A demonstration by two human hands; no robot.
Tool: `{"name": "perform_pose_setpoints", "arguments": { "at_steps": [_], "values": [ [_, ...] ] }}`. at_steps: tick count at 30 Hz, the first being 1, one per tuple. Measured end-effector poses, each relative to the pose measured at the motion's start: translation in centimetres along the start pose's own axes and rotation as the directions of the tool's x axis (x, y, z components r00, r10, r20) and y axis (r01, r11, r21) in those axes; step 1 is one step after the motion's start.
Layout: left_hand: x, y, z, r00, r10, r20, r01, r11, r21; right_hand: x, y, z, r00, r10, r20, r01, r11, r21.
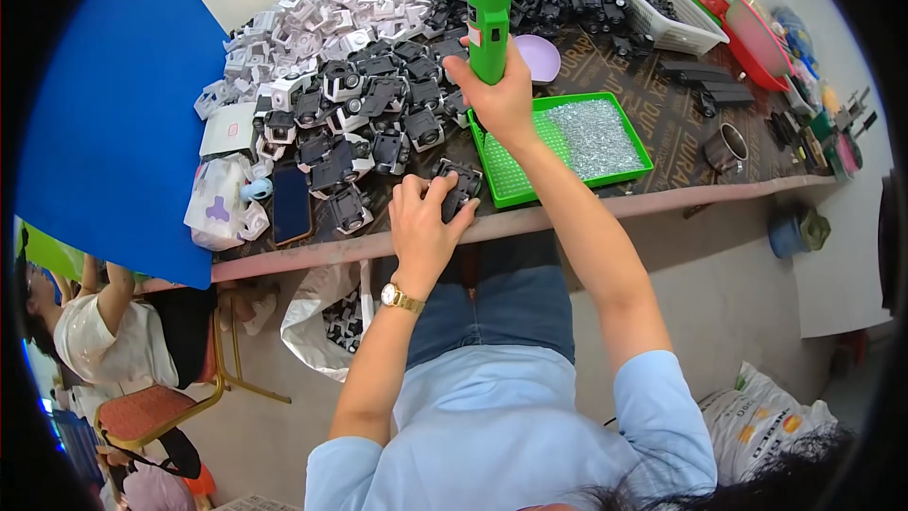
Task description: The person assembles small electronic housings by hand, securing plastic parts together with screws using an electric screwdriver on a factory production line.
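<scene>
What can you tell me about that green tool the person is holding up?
The green electric screwdriver looks like smooth plastic, with a fat rounded body, a small red and white patch on its side and a black cord end on top. It stands upright. The right hand grips its lower end, hiding the tip, above the green tray.

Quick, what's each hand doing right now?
Left hand: closed on a black part at the table edge.
Right hand: closed around a green screwdriver.

Dark-screened smartphone (pixel 290 202) flat at worktop's left edge; white flat box (pixel 230 130) just behind; printed white sack (pixel 762 422) on floor, lower right.
</scene>
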State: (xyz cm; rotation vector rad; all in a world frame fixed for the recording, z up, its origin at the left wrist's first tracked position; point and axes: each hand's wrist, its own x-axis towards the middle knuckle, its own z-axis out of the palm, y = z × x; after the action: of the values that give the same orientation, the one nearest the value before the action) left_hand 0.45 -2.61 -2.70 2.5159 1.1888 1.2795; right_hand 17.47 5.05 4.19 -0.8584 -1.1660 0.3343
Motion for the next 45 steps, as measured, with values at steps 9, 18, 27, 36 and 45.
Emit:
{"name": "perform_pose_setpoints", "arguments": {
  "at_steps": [9, 18, 27, 36, 45],
  "values": [
    [0.0, -0.1, 0.2, 1.0, -0.01, -0.008, 0.01, 1.0, 0.013, -0.3, -0.6, 0.4, 0.999, -0.03, 0.036, 0.031, 0.998, -0.054],
    [-0.2, -0.2, 0.3, 0.999, -0.035, -0.013, 0.036, 0.999, 0.022, 0.0, -2.4, 0.1, 0.996, -0.079, -0.029, 0.079, 0.997, -0.017],
    [-0.2, -0.3, 0.3, 0.999, -0.04, 0.004, 0.04, 0.999, 0.023, -3.9, -8.8, 1.4, 0.972, -0.094, 0.214, 0.044, 0.973, 0.227],
    [-0.4, -0.6, 0.4, 0.999, -0.049, 0.005, 0.049, 0.998, 0.026, -4.5, -8.0, 1.6, 0.956, 0.049, 0.291, -0.109, 0.975, 0.195],
    [-0.3, -0.5, 0.4, 0.999, -0.043, -0.001, 0.043, 0.999, 0.029, -4.6, -7.5, 2.3, 0.959, 0.011, 0.284, -0.062, 0.983, 0.171]
  ]
}}
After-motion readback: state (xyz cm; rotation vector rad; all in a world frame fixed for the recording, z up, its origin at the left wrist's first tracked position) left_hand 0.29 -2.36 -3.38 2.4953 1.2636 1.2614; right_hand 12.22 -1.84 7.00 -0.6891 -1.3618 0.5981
